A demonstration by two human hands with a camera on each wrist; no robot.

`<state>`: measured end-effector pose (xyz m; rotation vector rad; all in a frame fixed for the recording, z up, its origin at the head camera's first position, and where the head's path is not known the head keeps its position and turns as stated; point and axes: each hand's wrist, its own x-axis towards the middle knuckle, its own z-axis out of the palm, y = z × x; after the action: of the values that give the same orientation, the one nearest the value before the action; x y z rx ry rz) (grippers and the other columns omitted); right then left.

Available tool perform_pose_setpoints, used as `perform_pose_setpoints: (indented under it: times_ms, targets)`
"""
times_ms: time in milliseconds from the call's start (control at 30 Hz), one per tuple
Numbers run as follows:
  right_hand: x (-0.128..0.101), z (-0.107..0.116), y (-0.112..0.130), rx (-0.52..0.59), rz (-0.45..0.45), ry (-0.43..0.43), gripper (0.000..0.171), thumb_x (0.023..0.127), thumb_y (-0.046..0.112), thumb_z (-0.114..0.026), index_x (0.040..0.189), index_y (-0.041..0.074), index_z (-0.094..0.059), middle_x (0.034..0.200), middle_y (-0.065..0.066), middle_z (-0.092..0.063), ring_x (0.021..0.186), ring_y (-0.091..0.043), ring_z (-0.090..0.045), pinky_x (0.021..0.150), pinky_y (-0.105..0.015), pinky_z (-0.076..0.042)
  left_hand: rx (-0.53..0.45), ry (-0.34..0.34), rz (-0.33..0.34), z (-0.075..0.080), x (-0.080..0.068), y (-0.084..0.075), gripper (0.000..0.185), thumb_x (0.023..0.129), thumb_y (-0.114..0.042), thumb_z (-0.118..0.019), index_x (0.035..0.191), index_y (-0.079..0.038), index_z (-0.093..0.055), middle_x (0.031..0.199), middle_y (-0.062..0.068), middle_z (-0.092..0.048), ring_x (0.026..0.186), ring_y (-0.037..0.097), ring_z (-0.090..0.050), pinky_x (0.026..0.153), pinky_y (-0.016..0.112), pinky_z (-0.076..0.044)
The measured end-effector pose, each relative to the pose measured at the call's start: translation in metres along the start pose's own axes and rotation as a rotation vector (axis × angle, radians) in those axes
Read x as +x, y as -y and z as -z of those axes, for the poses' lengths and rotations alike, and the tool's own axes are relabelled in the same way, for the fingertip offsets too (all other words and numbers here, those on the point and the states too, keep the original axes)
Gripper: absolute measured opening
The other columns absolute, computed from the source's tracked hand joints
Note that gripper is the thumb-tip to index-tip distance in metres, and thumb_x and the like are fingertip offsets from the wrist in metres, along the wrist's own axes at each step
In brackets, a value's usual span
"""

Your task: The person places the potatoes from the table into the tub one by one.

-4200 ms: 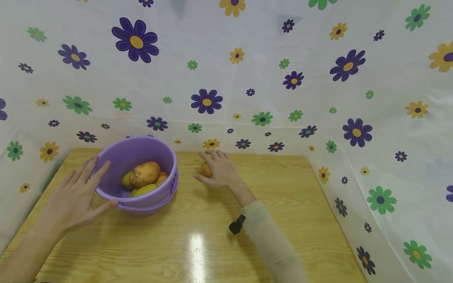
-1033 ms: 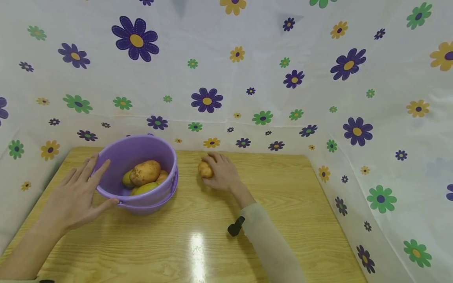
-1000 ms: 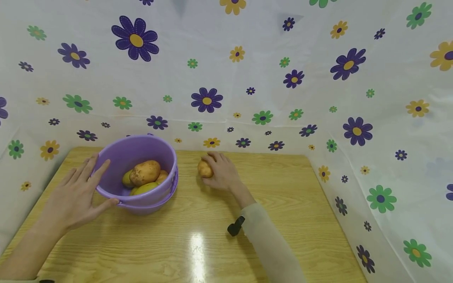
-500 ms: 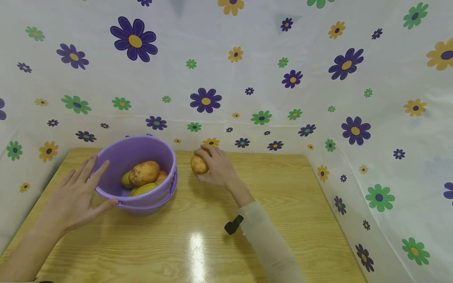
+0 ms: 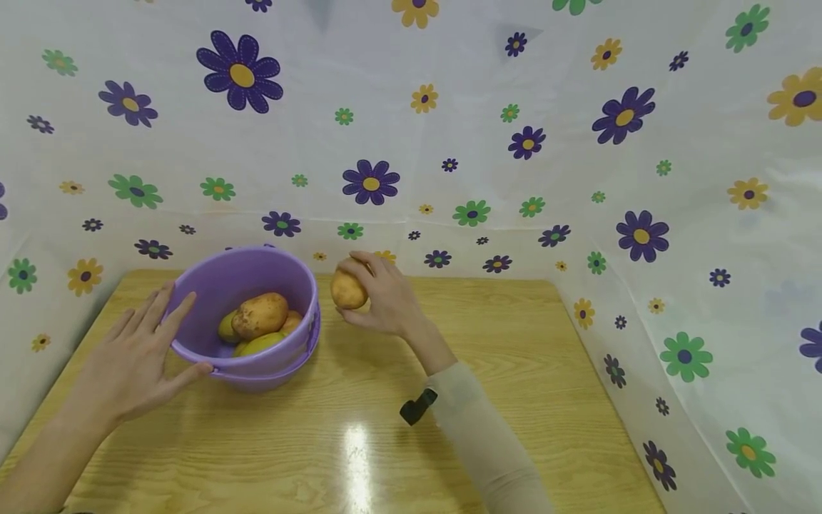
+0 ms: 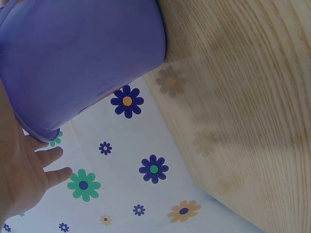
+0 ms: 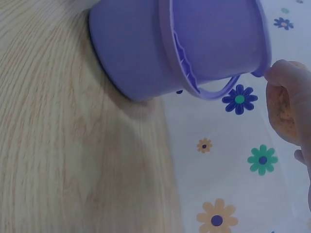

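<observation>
A purple bucket [image 5: 257,371] stands on the left part of the wooden table. Inside it lie a large spotted potato [image 5: 260,315], a yellow-green mango-like fruit [image 5: 263,343] and other rounded produce partly hidden beneath. My left hand [image 5: 131,360] rests against the bucket's left rim with its fingers spread and straight. Just right of the bucket, my right hand [image 5: 388,296] grips a potato [image 5: 347,290] between thumb and fingers, raised over the table. In the right wrist view that potato [image 7: 280,109] shows beside the bucket's rim, partly covered by the thumb.
A flower-printed sheet [image 5: 411,143] rises behind the table [image 5: 501,371] and along both sides. The bucket's purple handle [image 5: 316,332] hangs down on its right side. A small black device [image 5: 417,407] sits at the right sleeve's cuff.
My right hand has closed around the potato, lifted it from the table and carried it left toward the bucket. The left hand and bucket have stayed in place.
</observation>
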<state>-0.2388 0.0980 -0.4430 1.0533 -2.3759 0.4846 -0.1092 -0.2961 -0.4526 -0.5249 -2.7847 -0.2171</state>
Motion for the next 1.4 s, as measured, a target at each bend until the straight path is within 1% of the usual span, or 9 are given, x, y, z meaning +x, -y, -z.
perform_pose_setpoints:
  times_ms: [167,367,500,700,933,1067,1267,1400]
  targets:
    - [0.009,0.006,0.008,0.011,0.035,-0.026,0.072,0.079,0.048,-0.086,0.139,0.020,-0.058,0.146,-0.012,-0.060,0.131,-0.029,-0.063,0.111,-0.044,-0.057,0.003,0.005,0.003,0.001,-0.001,-0.001,0.110,0.091,-0.070,-0.065,0.171,-0.014,-0.014,0.179,0.019,-0.001,0.159,0.053,-0.023,0.137,0.044,0.011]
    - [0.021,0.013,0.019,0.013,0.069,-0.030,0.076,0.079,0.051,-0.086,0.142,0.020,-0.058,0.146,-0.012,-0.061,0.135,-0.029,-0.061,0.116,-0.041,-0.053,0.003,0.007,0.005,0.001,0.000,-0.001,0.110,0.091,-0.070,-0.065,0.171,-0.015,-0.014,0.178,0.022,-0.003,0.157,0.055,-0.026,0.137,0.044,0.011]
    - [0.028,0.015,0.025,0.016,0.081,-0.020,0.078,0.078,0.051,-0.087,0.143,0.019,-0.058,0.146,-0.011,-0.060,0.137,-0.027,-0.059,0.117,-0.039,-0.052,0.003,0.004,0.002,0.001,0.001,-0.001,0.110,0.091,-0.070,-0.065,0.171,-0.014,-0.014,0.178,0.022,-0.003,0.155,0.057,-0.028,0.138,0.045,0.009]
    - [0.035,0.015,0.032,0.020,0.104,-0.010,0.075,0.078,0.052,-0.086,0.140,0.019,-0.060,0.148,-0.010,-0.059,0.137,-0.027,-0.059,0.117,-0.038,-0.052,0.012,-0.001,-0.005,0.000,0.001,-0.001,0.111,0.090,-0.071,-0.064,0.171,-0.015,-0.014,0.178,0.023,-0.007,0.158,0.053,-0.026,0.138,0.043,0.010]
    - [0.044,0.012,0.040,0.012,0.118,-0.029,0.075,0.079,0.055,-0.084,0.141,0.020,-0.060,0.148,-0.008,-0.059,0.137,-0.024,-0.059,0.117,-0.035,-0.051,0.001,0.003,-0.005,0.001,0.000,0.000,0.110,0.091,-0.070,-0.065,0.171,-0.014,-0.014,0.179,0.020,-0.001,0.161,0.050,-0.021,0.137,0.042,0.012]
    - [0.049,0.009,0.047,-0.003,0.123,0.006,0.074,0.082,0.058,-0.081,0.142,0.021,-0.059,0.150,-0.008,-0.057,0.138,-0.024,-0.058,0.118,-0.035,-0.050,-0.002,-0.001,-0.003,0.001,0.000,0.000,0.110,0.091,-0.070,-0.065,0.171,-0.014,-0.014,0.178,0.020,-0.003,0.161,0.051,-0.021,0.138,0.045,0.010]
    - [0.054,0.004,0.058,-0.007,0.125,0.099,0.077,0.083,0.059,-0.080,0.147,0.022,-0.057,0.154,-0.009,-0.055,0.138,-0.025,-0.059,0.117,-0.035,-0.050,-0.004,0.005,0.002,0.001,0.000,0.000,0.110,0.091,-0.070,-0.064,0.171,-0.015,-0.013,0.179,0.020,-0.001,0.160,0.053,-0.022,0.138,0.045,0.010]
    - [0.057,-0.001,0.063,-0.004,0.111,0.153,0.078,0.084,0.060,-0.079,0.149,0.024,-0.055,0.157,-0.008,-0.053,0.140,-0.024,-0.057,0.117,-0.034,-0.050,-0.003,0.009,0.008,0.001,0.001,0.000,0.110,0.091,-0.071,-0.064,0.171,-0.016,-0.014,0.179,0.019,-0.001,0.158,0.055,-0.025,0.138,0.046,0.008]
